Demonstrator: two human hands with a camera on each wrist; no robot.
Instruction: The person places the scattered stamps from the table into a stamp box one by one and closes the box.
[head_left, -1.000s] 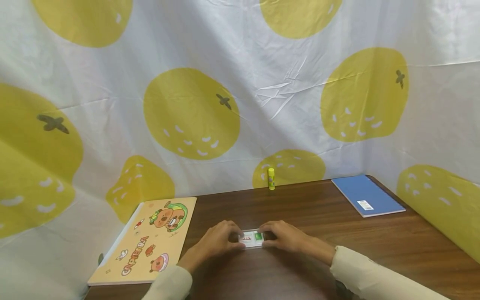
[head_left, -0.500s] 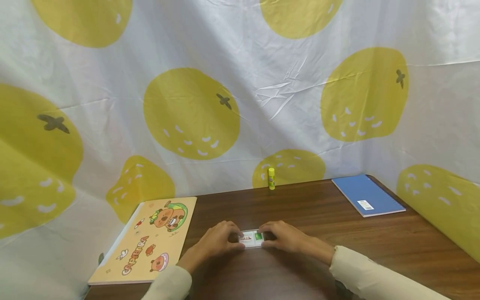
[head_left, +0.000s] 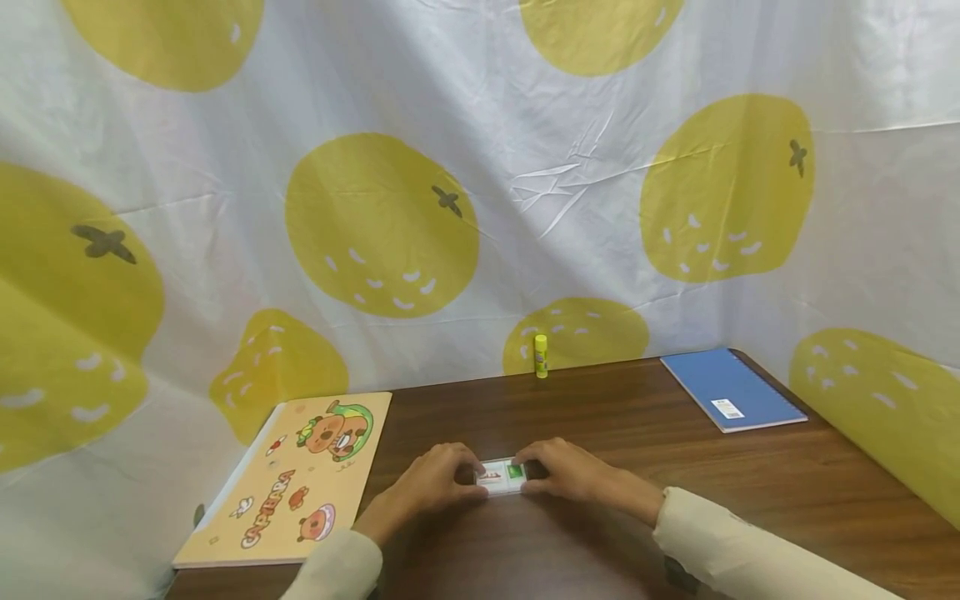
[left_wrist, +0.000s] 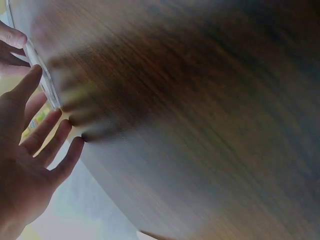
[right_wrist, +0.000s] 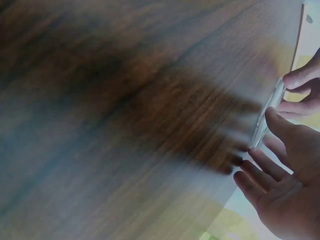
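Note:
A small flat clear plastic case (head_left: 501, 477) with a white printed area and a green square lies crosswise at the front middle of the table. My left hand (head_left: 442, 477) pinches its left end between thumb and fingers. At the opposite end my right hand (head_left: 568, 472) pinches it the same way, fingers on the far edge and thumb on the near one. Seen edge-on in the left wrist view, the case (left_wrist: 44, 75) is thin and close over the wood. In the right wrist view the fingertips touch the table beside the case (right_wrist: 265, 120).
A yellow capybara notebook (head_left: 288, 483) lies left of the hands on the dark wooden table (head_left: 600, 550). The yellow glue stick (head_left: 541, 357) stands upright at the back edge. Back right is a blue spiral notebook (head_left: 731, 390). A fruit-printed curtain (head_left: 510, 167) hangs around the table.

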